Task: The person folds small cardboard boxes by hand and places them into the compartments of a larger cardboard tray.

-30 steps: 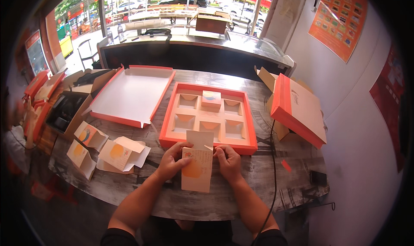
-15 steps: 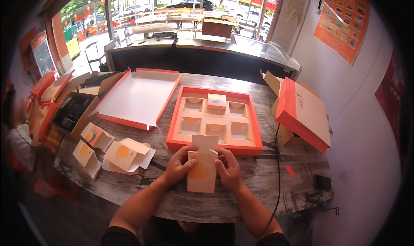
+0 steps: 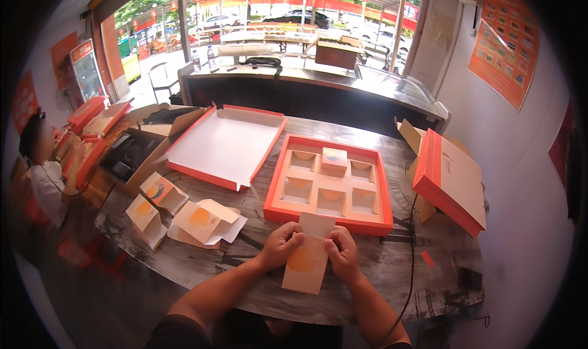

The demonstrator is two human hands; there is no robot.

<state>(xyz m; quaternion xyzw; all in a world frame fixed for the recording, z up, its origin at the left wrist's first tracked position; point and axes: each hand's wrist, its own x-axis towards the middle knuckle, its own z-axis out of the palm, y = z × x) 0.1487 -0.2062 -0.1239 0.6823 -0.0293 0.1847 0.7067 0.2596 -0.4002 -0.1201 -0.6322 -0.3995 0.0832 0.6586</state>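
A street-side shop is being suggested: on the wall an orange poster [image 3: 505, 46] with rows of small pictures is being displayed, the far side is being closed off by a counter [image 3: 306, 86] with a glass end, and a glass-doored fridge [image 3: 89, 70] is being kept near the front. The tabletop [image 3: 392, 254] is being taken up by red-edged boxes [image 3: 450, 180]; outside, a black car [image 3: 301, 19] is being seen.

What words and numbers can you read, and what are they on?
None reads clearly.
Held carton: print too small.
Cartons at left: print too small.
Red-and-tan box at right: marking too blurred.
Orange poster, right wall: print too small.
Round sign outside: too blurred.
Red poster, far left: too blurred.
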